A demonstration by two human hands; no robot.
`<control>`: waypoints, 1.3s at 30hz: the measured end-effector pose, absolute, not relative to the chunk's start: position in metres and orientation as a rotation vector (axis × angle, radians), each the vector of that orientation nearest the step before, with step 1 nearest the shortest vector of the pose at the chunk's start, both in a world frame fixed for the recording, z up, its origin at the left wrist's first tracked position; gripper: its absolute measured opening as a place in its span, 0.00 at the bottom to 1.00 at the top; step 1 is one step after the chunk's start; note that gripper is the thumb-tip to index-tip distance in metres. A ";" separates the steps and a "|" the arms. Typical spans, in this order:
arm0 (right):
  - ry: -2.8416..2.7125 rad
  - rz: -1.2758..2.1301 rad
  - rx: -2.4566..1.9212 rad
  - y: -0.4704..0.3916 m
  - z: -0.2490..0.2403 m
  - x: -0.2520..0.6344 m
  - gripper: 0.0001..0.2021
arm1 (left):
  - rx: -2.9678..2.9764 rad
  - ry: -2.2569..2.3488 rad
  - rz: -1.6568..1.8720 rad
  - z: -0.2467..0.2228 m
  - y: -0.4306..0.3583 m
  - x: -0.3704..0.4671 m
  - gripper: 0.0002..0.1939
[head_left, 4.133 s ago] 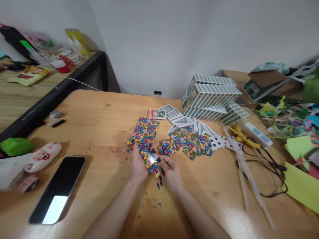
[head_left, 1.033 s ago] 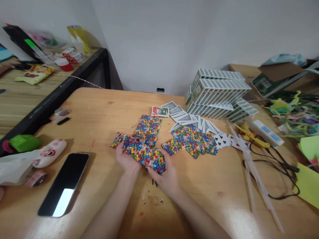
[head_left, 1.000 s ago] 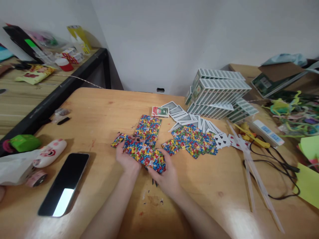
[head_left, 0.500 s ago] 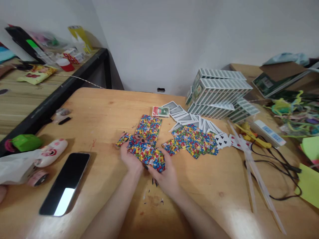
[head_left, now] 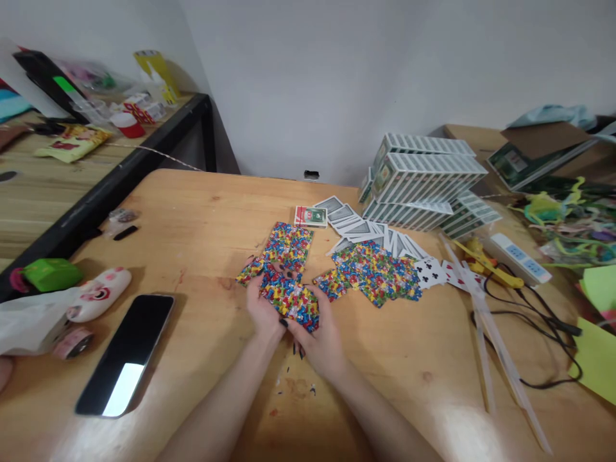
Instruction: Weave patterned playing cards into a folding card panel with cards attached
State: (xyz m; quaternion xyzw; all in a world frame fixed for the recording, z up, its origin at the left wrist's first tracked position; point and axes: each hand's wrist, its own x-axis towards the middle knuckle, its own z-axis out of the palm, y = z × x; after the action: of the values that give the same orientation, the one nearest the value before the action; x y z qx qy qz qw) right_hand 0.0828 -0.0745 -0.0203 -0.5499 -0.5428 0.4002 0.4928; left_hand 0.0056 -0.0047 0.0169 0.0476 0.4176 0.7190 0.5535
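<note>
Between my two hands are playing cards (head_left: 291,298) with a busy red, blue, yellow and green pattern. My left hand (head_left: 264,314) is closed on their left part, where one patterned card sticks out to the left. My right hand (head_left: 325,343) grips the right part, its thumb near the lower edge. Some of the fingers are hidden under the cards. Just beyond lies a patterned stack (head_left: 289,244) on the table. To the right, more patterned cards (head_left: 378,273) are spread out, touching grey-backed cards (head_left: 359,228) and face-up club cards (head_left: 430,272).
A red and green card box (head_left: 310,217) lies behind the stack. Stacked card cartons (head_left: 426,179) stand at the back right. Clear plastic strips (head_left: 498,346), a yellow tool (head_left: 491,264) and black cables lie right. A phone (head_left: 128,353) and a white squishy toy (head_left: 101,294) lie left.
My left hand has moved right, closer to my right hand, bringing its patterned cards along. My right hand and the cards on the table stay in place.
</note>
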 end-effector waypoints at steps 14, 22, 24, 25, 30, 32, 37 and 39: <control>-0.901 1.273 -1.143 -0.056 0.003 0.100 0.20 | 0.196 0.672 1.428 0.025 -0.003 -0.002 0.16; -0.901 0.994 -1.264 -0.051 -0.005 0.124 0.16 | 0.163 0.707 1.364 0.018 0.006 -0.012 0.10; -1.072 0.779 -1.287 -0.052 -0.007 0.127 0.12 | 0.180 0.662 1.359 0.020 0.005 -0.013 0.10; -1.198 0.662 -1.283 -0.053 -0.006 0.129 0.10 | 0.203 0.618 1.350 0.021 0.005 -0.013 0.12; -1.759 0.338 -1.091 -0.055 0.008 0.131 0.15 | 0.254 0.574 1.343 0.028 0.004 -0.015 0.18; -1.836 0.359 -1.057 -0.058 0.015 0.128 0.14 | 0.231 0.624 1.328 0.028 0.006 -0.017 0.19; -1.918 0.453 -1.070 -0.064 0.015 0.119 0.12 | 0.287 0.813 1.317 0.032 0.009 -0.023 0.20; -1.852 0.381 -1.136 -0.065 0.011 0.118 0.12 | 0.312 0.844 1.220 0.033 0.007 -0.021 0.21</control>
State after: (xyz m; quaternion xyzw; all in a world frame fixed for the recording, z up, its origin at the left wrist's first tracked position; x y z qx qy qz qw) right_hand 0.1179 -0.0653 0.0107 -0.4598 -0.7492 0.1543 0.4510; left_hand -0.0210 0.0067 0.0332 0.1413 0.3827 0.5533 0.7262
